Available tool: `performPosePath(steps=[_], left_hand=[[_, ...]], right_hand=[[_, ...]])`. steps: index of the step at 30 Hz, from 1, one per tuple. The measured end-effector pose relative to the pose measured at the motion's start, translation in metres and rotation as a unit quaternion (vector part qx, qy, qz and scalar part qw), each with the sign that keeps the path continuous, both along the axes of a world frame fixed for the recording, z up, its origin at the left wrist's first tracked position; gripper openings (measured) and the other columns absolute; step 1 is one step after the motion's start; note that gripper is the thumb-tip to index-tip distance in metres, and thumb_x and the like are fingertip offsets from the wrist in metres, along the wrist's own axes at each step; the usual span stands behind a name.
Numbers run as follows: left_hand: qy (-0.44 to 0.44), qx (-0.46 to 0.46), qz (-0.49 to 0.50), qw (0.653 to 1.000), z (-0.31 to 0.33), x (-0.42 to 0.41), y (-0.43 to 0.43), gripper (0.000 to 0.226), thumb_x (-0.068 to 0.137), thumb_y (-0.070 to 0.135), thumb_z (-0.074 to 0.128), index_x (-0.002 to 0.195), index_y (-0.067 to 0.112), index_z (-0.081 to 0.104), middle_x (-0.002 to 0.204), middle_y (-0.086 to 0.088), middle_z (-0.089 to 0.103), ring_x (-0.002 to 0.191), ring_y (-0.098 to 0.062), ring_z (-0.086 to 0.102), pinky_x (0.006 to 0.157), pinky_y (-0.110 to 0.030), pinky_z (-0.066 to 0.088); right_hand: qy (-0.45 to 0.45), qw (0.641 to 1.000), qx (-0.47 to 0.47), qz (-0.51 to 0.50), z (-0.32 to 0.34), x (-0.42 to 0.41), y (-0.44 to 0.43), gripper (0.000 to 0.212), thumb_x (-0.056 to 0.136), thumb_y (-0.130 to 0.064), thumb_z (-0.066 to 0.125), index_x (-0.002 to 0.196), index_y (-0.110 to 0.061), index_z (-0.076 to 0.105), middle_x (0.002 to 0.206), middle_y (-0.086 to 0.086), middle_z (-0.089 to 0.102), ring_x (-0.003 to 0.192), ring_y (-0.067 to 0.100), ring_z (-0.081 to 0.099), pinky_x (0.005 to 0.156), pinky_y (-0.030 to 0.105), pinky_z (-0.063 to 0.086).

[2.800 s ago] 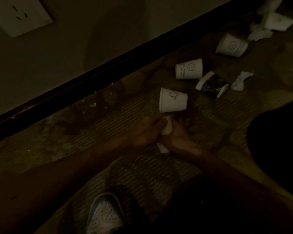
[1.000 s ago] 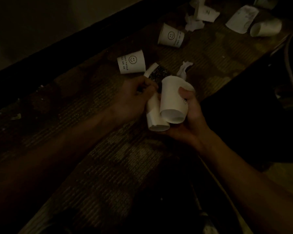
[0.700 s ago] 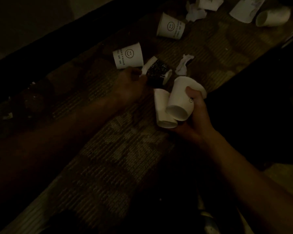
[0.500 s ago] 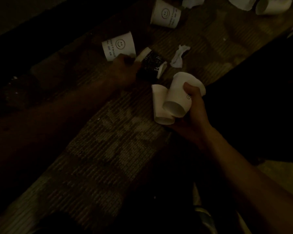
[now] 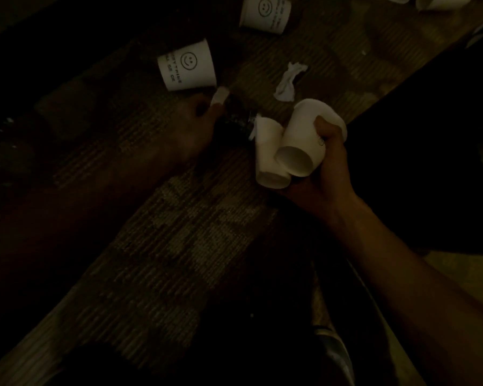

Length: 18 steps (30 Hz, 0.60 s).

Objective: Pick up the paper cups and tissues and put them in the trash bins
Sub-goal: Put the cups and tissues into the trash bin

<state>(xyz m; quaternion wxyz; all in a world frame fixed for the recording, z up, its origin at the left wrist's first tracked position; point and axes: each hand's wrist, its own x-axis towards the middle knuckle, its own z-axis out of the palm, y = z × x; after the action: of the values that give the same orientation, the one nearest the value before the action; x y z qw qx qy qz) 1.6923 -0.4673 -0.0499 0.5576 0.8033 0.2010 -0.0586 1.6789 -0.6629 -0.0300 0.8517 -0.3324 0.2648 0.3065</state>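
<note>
My right hand [image 5: 328, 165] grips two white paper cups, one [image 5: 304, 140] on top with my thumb inside its rim, the other [image 5: 268, 154] beneath. My left hand [image 5: 190, 129] grips a dark printed cup [image 5: 234, 118] with a white rim, just left of the held cups. A white smiley-face cup [image 5: 187, 66] lies on its side on the carpet beyond my left hand. A second smiley cup [image 5: 265, 12] lies further away. A crumpled tissue [image 5: 289, 82] lies on the carpet between them.
The scene is very dim. Patterned carpet [image 5: 195, 240] covers the floor. More white cups and paper [image 5: 441, 0] lie at the top right edge. A large dark mass [image 5: 435, 151] fills the right side. A shoe tip [image 5: 335, 352] shows at the bottom.
My left hand reached from the held cups to the dark printed cup, closed round it and drew it towards the right hand's cups. The view shifted forward along the floor.
</note>
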Motion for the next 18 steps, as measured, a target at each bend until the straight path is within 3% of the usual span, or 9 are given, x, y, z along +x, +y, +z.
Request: performPosePath(steps=[2, 4, 8, 10, 13, 15, 18], left_hand=[[-0.019, -0.001, 0.019, 1.000, 0.006, -0.012, 0.008, 0.017, 0.100, 0.028, 0.053, 0.101, 0.015, 0.064, 0.098, 0.001, 0.063, 0.084, -0.005, 0.060, 0.070, -0.012, 0.050], [-0.029, -0.012, 0.019, 0.999, 0.012, -0.022, 0.017, 0.020, 0.096, 0.019, 0.058, 0.099, 0.002, 0.067, 0.104, -0.009, 0.067, 0.096, -0.016, 0.064, 0.083, -0.024, 0.051], [-0.031, -0.060, 0.016, 0.998, 0.024, -0.035, 0.028, 0.017, 0.091, 0.012, 0.065, 0.097, -0.004, 0.065, 0.097, -0.012, 0.066, 0.090, -0.019, 0.065, 0.080, -0.035, 0.053], [-0.034, -0.075, 0.019, 0.996, 0.026, -0.037, 0.029, 0.007, 0.089, 0.012, 0.069, 0.088, 0.006, 0.065, 0.088, -0.004, 0.067, 0.082, -0.012, 0.067, 0.075, -0.030, 0.055], [-0.073, -0.047, 0.013, 0.996, 0.030, -0.032, 0.032, 0.015, 0.087, 0.008, 0.071, 0.083, 0.018, 0.061, 0.084, 0.006, 0.064, 0.070, 0.005, 0.064, 0.066, -0.015, 0.053], [-0.098, -0.029, 0.011, 0.995, 0.031, -0.028, 0.032, 0.020, 0.089, 0.004, 0.068, 0.087, 0.022, 0.059, 0.086, 0.008, 0.062, 0.072, 0.008, 0.063, 0.066, -0.014, 0.051], [-0.114, -0.014, 0.014, 0.993, 0.031, -0.019, 0.030, 0.014, 0.094, 0.004, 0.062, 0.101, 0.015, 0.057, 0.085, 0.011, 0.057, 0.064, 0.015, 0.060, 0.056, -0.007, 0.046]], right_hand=[[0.001, 1.000, 0.003, -0.006, 0.003, -0.001, 0.000, 0.076, 0.063, -0.043, 0.070, 0.126, -0.004, 0.055, 0.113, 0.020, 0.068, 0.104, 0.034, 0.067, 0.096, 0.051, 0.048], [0.000, 1.000, -0.001, -0.004, 0.007, -0.003, 0.003, 0.076, 0.063, -0.043, 0.069, 0.129, -0.008, 0.054, 0.108, 0.018, 0.069, 0.095, 0.034, 0.069, 0.087, 0.051, 0.053], [-0.006, 0.999, 0.011, 0.050, 0.015, -0.009, 0.014, 0.080, 0.067, -0.045, 0.064, 0.137, -0.007, 0.050, 0.126, 0.019, 0.060, 0.109, 0.034, 0.062, 0.089, 0.046, 0.052], [-0.013, 0.997, 0.016, 0.069, 0.018, -0.011, 0.021, 0.080, 0.069, -0.046, 0.062, 0.138, -0.007, 0.049, 0.128, 0.019, 0.060, 0.112, 0.034, 0.061, 0.089, 0.046, 0.053], [-0.033, 0.997, 0.021, 0.072, 0.020, -0.013, 0.029, 0.077, 0.071, -0.044, 0.060, 0.138, -0.008, 0.049, 0.109, 0.018, 0.066, 0.094, 0.032, 0.068, 0.077, 0.043, 0.057], [-0.045, 0.997, 0.016, 0.059, 0.020, -0.012, 0.031, 0.076, 0.072, -0.043, 0.060, 0.138, -0.009, 0.049, 0.107, 0.016, 0.066, 0.093, 0.031, 0.068, 0.078, 0.042, 0.057], [-0.062, 0.997, -0.003, 0.054, 0.020, -0.006, 0.031, 0.078, 0.072, -0.044, 0.059, 0.141, -0.010, 0.046, 0.114, 0.014, 0.062, 0.100, 0.029, 0.064, 0.080, 0.041, 0.055]])
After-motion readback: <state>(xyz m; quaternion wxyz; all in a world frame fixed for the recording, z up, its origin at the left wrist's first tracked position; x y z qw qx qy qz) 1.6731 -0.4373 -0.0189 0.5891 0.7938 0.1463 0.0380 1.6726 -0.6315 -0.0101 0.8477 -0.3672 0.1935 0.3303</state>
